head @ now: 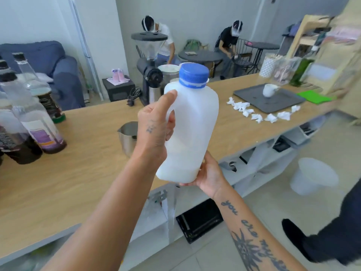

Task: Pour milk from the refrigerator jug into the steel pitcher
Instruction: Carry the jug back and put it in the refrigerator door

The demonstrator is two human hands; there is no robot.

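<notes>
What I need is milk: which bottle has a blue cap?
The white jug held in the left hand and right hand; the syrup bottles on the counter have dark caps.

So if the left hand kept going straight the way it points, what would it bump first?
Probably the steel pitcher on the counter, just past the left hand holding the milk jug. Depth is unclear: passing above it, the hand would meet the coffee grinder next.
</notes>
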